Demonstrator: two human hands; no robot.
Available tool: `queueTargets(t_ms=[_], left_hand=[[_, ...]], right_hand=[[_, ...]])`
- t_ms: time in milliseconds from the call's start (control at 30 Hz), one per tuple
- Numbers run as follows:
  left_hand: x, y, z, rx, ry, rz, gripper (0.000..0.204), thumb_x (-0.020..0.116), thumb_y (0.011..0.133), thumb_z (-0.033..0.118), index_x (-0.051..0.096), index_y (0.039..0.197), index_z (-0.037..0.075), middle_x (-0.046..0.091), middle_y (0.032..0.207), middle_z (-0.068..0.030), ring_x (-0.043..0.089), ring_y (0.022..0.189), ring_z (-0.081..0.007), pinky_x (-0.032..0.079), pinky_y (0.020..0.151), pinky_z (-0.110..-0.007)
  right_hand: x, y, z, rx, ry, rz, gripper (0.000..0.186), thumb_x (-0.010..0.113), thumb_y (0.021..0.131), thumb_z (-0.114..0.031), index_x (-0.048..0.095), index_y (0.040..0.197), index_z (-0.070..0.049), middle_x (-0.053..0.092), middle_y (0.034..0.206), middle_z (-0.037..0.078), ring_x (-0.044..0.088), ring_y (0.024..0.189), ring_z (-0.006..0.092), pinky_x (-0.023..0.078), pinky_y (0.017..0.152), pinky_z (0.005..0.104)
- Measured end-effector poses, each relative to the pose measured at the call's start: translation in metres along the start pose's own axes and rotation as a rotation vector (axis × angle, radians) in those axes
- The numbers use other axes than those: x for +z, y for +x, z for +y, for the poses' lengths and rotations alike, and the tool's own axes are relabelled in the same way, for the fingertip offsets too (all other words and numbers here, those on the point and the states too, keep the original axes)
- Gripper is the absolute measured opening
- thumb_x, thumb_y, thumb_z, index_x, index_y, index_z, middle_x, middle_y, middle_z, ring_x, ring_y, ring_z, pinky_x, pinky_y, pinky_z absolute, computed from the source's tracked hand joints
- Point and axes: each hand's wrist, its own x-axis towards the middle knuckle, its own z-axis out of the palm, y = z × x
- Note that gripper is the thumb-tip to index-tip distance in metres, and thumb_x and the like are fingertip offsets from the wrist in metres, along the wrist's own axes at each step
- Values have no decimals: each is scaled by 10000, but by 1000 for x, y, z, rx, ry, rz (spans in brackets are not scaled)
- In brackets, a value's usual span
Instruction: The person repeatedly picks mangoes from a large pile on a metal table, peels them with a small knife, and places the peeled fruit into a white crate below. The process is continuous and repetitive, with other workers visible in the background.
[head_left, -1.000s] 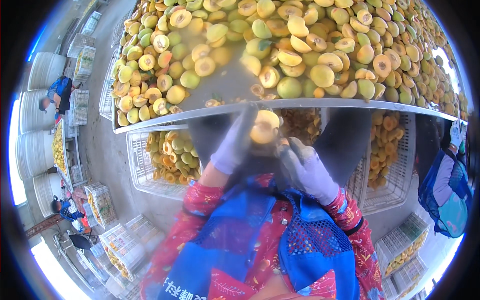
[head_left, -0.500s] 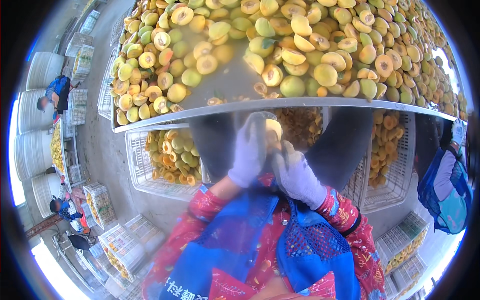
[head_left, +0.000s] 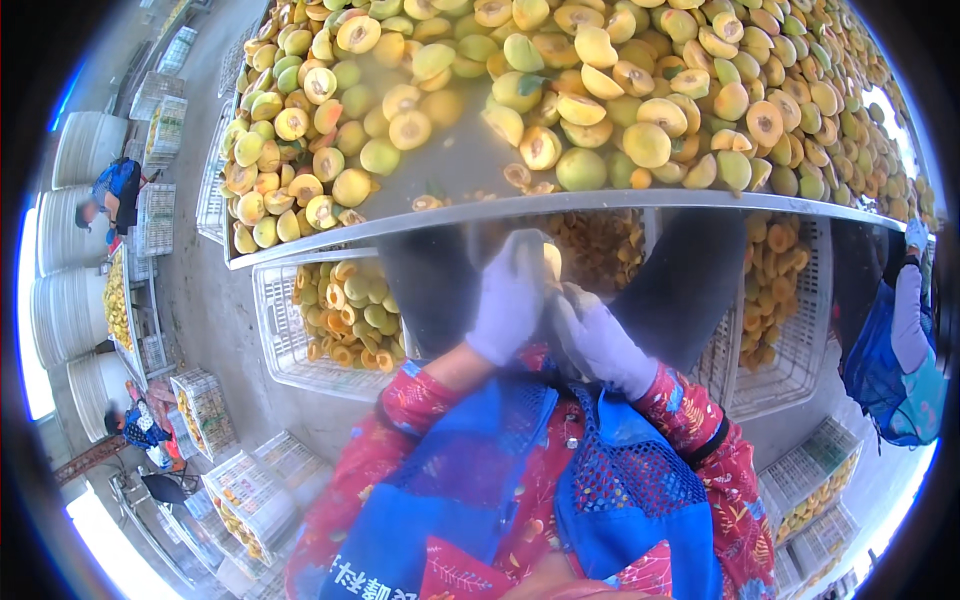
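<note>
In front of my body, below the metal table's edge, my left hand in a whitish glove is closed round a pale yellow stone fruit, apricot-like. My right hand, gloved too, is beside and slightly below it with its fingers curled in toward the fruit. Whatever those right fingers grip is hidden. Just beyond my hands, the metal table is heaped with yellow-green fruit, many cut in half, some lying in cloudy liquid.
The table's raised metal rim runs across in front of me. White plastic crates with fruit stand below it, at left and right. A co-worker is at far right; others and stacked crates are to the left.
My hands stay together in nearly the same place; the left has tilted a little and less of the fruit shows. The co-worker at right has shifted slightly.
</note>
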Motion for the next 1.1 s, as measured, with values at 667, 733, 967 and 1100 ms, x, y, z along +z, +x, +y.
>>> queueTargets(t_ms=[667,733,967,1100], left_hand=[[-20,16,-38,442,145,-125,330,672,865,125,577,1140,-31,618,1106,-230,609,1008,-402,510,868,-456],[-18,13,-46,347,83,-126,339,662,896,145,576,1173,-29,622,1144,-225,608,1051,-390,510,884,-451],[-25,3,3,8,-264,-216,310,602,968,144,559,1228,-21,636,1132,-175,644,981,-283,526,855,-397],[-10,1,-28,244,18,65,215,559,989,140,595,1143,-6,648,928,-113,637,818,-201,535,741,-347]], right_hand=[[-6,0,-18,249,4,-131,370,540,1002,-162,487,1228,126,592,819,310,615,636,441,487,578,510],[-5,-2,-18,263,67,-112,338,538,1003,-162,493,1186,119,585,807,339,628,659,457,477,577,529],[0,-2,-18,312,126,-78,275,552,988,-147,504,1126,86,604,841,329,631,673,448,472,577,517],[8,-4,-15,161,-23,-68,291,568,956,-127,515,1153,81,605,1003,317,642,705,395,476,561,477]])
